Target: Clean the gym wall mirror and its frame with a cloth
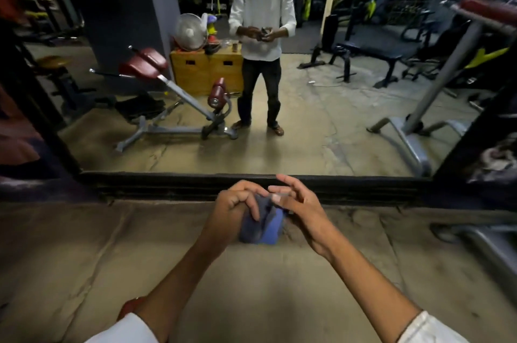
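A large wall mirror point(321, 124) stands straight ahead, edged by a black frame point(167, 181) whose bottom rail runs along the floor. A folded blue cloth point(265, 226) hangs between both hands, just in front of that rail. My left hand point(232, 211) grips the cloth from the left with curled fingers. My right hand point(296, 202) pinches the cloth's top edge with thumb and forefinger, the other fingers spread. The mirror reflects a person in a white shirt holding the same cloth.
Worn tan floor mats point(140, 258) cover the ground below me. A grey machine base point(475, 239) lies on the floor at right. Reflected in the mirror are a red-padded bench point(173, 96), a yellow wooden box point(207, 71) and a black bench point(369, 54).
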